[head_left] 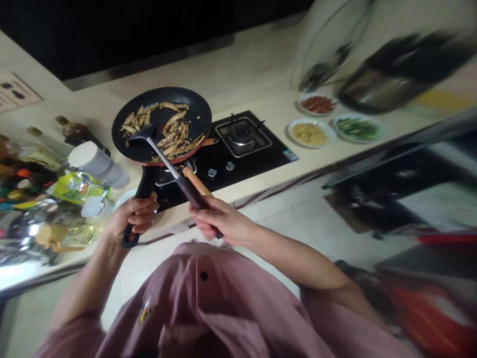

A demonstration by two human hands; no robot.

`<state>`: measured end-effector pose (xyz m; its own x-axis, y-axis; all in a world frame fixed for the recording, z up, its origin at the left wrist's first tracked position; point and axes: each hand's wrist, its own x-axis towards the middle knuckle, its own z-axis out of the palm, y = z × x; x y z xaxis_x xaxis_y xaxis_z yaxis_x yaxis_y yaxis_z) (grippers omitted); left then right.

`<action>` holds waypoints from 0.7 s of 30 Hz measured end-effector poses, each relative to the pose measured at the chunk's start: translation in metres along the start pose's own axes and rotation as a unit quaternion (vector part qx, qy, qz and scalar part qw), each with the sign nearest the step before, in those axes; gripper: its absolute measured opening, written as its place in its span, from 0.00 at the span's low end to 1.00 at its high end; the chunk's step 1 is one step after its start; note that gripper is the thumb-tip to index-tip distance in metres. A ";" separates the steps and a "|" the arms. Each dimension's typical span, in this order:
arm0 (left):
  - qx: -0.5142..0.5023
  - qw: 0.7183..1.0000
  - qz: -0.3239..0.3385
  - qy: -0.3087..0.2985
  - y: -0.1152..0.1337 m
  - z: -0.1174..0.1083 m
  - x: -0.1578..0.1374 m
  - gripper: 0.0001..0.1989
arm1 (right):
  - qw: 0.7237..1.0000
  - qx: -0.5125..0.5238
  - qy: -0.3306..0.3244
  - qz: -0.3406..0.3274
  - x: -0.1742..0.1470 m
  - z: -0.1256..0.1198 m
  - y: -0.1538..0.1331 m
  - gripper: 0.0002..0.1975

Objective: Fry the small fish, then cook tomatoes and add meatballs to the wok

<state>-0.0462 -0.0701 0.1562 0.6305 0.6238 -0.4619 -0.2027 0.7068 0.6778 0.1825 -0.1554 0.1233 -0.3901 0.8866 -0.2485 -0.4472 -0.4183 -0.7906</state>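
Note:
My left hand is closed around the black handle of a frying pan. The dark pan is over the left burner, and I cannot tell whether it rests on it. Browned strips of food lie in two heaps inside. A spatula with a metal shaft and dark grip is held in my right hand. Its black blade touches the food at the pan's left. A tan rod lies alongside the spatula grip and runs to my right fingers; whether they hold it is unclear.
Right of the pan is a second burner on the black hob. Farther right stand plates of red strips, pale yellow pieces and green pieces. Bottles and a white-lidded jar crowd the left counter. A dark hood hangs above.

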 end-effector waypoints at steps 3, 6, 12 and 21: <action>0.021 1.000 -0.008 -0.004 0.002 0.023 0.020 0.14 | 0.999 -0.019 0.018 -0.023 -0.032 -0.028 -0.022 0.20; 0.033 0.999 -0.003 -0.021 -0.003 0.055 0.046 0.15 | 0.996 -0.050 0.057 -0.056 -0.067 -0.059 -0.047 0.17; -0.002 0.998 -0.010 -0.066 -0.043 0.136 0.119 0.15 | 0.980 -0.115 0.144 -0.075 -0.132 -0.147 -0.100 0.17; -0.124 0.992 -0.027 -0.020 -0.131 0.229 0.239 0.12 | 0.980 -0.120 0.160 -0.021 -0.151 -0.292 -0.146 0.22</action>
<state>0.3026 -0.0902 0.0877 0.6739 0.5721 -0.4674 -0.3431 0.8027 0.4879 0.5413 -0.1706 0.1130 -0.0860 0.9345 -0.3454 -0.2410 -0.3559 -0.9029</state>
